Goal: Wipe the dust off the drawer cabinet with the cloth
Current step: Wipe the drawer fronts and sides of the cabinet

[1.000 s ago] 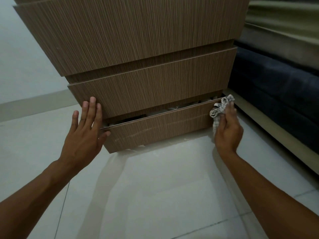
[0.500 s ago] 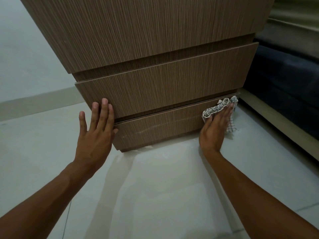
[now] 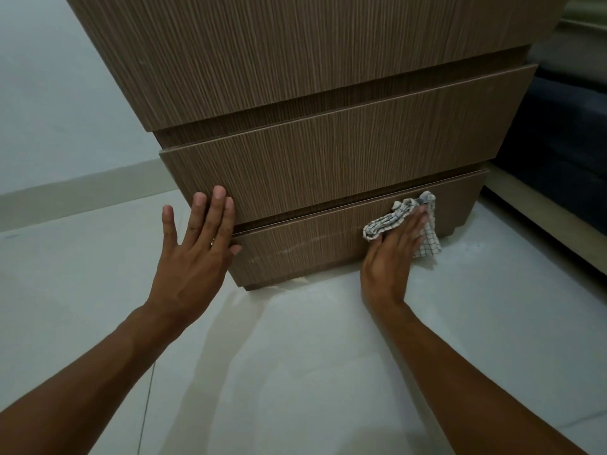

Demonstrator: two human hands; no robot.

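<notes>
A brown wood-grain drawer cabinet point(image 3: 328, 93) stands on the floor in front of me, with its drawers closed. Pale dusty streaks mark the front of the bottom drawer point(image 3: 305, 247). My right hand point(image 3: 391, 257) lies flat and presses a white checked cloth point(image 3: 397, 218) against the right part of that drawer front. Part of the cloth hangs out to the right of the fingers. My left hand point(image 3: 193, 257) is open, fingers spread, and rests on the left corner of the middle and bottom drawers.
Light tiled floor point(image 3: 295, 356) runs under and in front of the cabinet. A dark sofa or bed point(image 3: 558, 142) with a pale wooden base point(image 3: 542, 224) stands close on the right. A pale wall with a skirting strip point(image 3: 82, 192) is on the left.
The bottom drawer, partly open a second ago, is now closed. My right hand with the cloth has moved left from the drawer's right corner onto its front.
</notes>
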